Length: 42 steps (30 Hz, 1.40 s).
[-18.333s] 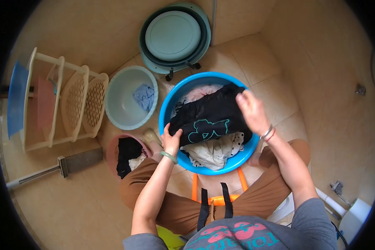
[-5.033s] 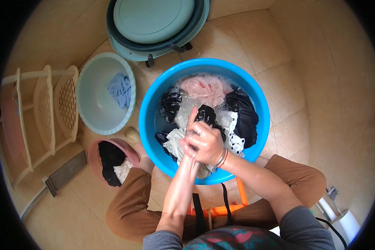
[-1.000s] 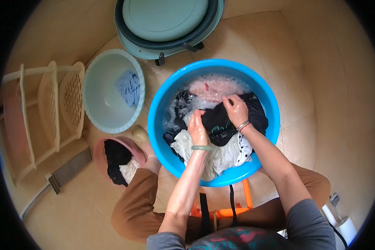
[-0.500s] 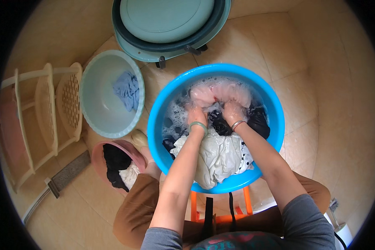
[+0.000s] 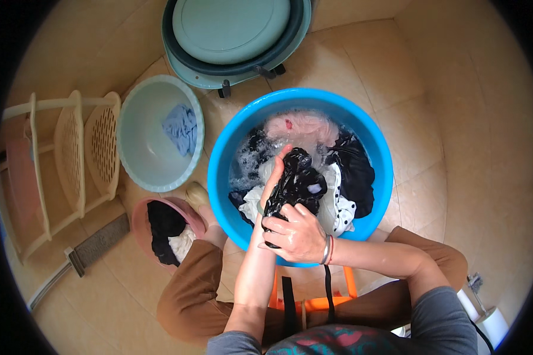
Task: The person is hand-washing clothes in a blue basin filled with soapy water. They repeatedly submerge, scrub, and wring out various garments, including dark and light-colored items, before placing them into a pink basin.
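Observation:
A wet, dark black garment [image 5: 293,184] with soapy streaks is bunched up above the near half of a round blue basin [image 5: 382,171]. My left hand [image 5: 275,173] bears it against the palm; one digit shows stretched out straight, and the cloth hides the other fingers. Closed around the garment's near end is my right hand [image 5: 299,234], pressing it at my left wrist. Below in sudsy water lie a pink garment [image 5: 308,128] at the far side, black cloth [image 5: 353,171] at the right, and white cloth with black dots [image 5: 343,214]. Plain white cloth [image 5: 251,204] shows at the left.
A pale green basin [image 5: 145,148] holding blue cloth stands to the left. Nearer, a pink basin [image 5: 141,222] contains black and white clothes. A cream rack [image 5: 77,154] and a brush-like tool [image 5: 102,244] lie farther left. Folded green tubs [image 5: 234,35] lean at the back. An orange stool [image 5: 349,284] supports the blue basin.
Both hands have come up out of the water and toward me, lifting the black garment. My right hand has moved across to my left wrist. The white cloth is now partly covered.

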Tool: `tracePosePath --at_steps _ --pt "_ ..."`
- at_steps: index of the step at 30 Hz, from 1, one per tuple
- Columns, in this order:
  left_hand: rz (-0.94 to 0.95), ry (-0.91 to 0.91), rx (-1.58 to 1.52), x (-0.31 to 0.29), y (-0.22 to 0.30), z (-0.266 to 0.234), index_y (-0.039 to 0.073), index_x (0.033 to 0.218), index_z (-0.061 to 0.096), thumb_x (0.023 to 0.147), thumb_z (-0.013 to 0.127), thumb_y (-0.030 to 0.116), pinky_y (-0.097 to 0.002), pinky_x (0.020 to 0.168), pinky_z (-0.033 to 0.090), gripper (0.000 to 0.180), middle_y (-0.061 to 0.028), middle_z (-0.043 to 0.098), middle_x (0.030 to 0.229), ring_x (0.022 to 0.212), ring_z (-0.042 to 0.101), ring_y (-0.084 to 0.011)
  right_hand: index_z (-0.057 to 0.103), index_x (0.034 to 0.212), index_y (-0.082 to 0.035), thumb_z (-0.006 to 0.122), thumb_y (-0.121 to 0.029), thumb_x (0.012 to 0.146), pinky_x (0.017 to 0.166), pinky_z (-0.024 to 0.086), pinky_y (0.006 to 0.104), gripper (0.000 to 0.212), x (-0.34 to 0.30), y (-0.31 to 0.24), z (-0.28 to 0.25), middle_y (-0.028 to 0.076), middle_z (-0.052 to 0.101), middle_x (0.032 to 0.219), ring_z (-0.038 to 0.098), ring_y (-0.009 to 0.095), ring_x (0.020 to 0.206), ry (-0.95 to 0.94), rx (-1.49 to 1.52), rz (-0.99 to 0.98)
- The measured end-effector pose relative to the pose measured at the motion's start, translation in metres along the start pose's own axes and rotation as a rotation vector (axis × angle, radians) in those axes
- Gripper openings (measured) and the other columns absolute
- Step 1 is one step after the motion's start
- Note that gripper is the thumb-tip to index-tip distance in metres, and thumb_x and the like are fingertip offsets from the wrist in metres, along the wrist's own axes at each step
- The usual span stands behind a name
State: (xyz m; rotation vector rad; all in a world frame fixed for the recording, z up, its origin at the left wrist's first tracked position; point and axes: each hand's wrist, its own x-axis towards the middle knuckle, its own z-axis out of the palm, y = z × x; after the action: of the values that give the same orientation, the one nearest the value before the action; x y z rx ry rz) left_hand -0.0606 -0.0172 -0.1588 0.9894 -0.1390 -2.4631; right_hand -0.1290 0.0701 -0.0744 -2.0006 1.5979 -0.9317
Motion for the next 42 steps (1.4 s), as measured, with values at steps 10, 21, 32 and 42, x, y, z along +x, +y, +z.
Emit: tracePosePath --at_steps 10,21,32,42 --pt "0.266 0.169 0.175 -0.004 -0.011 -0.004 0.016 0.089 0.056 0.095 0.059 0.037 -0.0239 0.063 0.044 0.022 0.0032 0.054 0.082 0.073 0.052 -0.0082 0.059 0.065 -0.011 0.074 -0.022 0.074 0.055 0.049 0.0309 0.020 0.028 0.035 0.010 0.004 0.058 0.075 0.059 0.021 0.068 0.341 0.074 0.127" --pt "0.534 0.520 0.359 0.013 0.003 0.000 0.002 0.093 0.067 0.098 0.054 0.034 -0.0278 0.083 0.042 0.035 -0.0029 0.061 0.094 0.090 0.053 -0.0137 0.063 0.082 -0.001 0.066 -0.022 0.088 0.071 0.048 0.0393 0.022 -0.003 0.183 0.024 0.013 0.062 0.080 0.061 0.032 0.077 0.507 0.249 0.607" --pt "0.392 0.310 2.281 0.044 -0.021 -0.056 0.026 0.151 0.028 0.068 0.074 0.058 -0.0702 0.108 0.009 0.100 -0.0209 0.011 0.157 0.143 -0.001 -0.0481 0.057 0.115 -0.014 0.069 -0.001 0.071 0.095 0.042 0.0466 0.048 -0.042 0.192 0.074 0.015 0.047 0.122 0.049 0.038 0.111 -0.053 -0.265 0.518" --pt "0.044 0.427 2.350 0.113 -0.036 -0.093 0.017 0.144 0.037 0.087 0.054 0.025 -0.0508 0.110 0.030 0.061 -0.0277 0.044 0.138 0.132 0.037 -0.0423 0.064 0.114 -0.010 0.057 -0.023 0.085 0.078 0.052 0.0482 0.033 -0.043 0.233 0.090 0.021 0.065 0.105 0.065 0.037 0.096 -0.472 -0.337 0.816"
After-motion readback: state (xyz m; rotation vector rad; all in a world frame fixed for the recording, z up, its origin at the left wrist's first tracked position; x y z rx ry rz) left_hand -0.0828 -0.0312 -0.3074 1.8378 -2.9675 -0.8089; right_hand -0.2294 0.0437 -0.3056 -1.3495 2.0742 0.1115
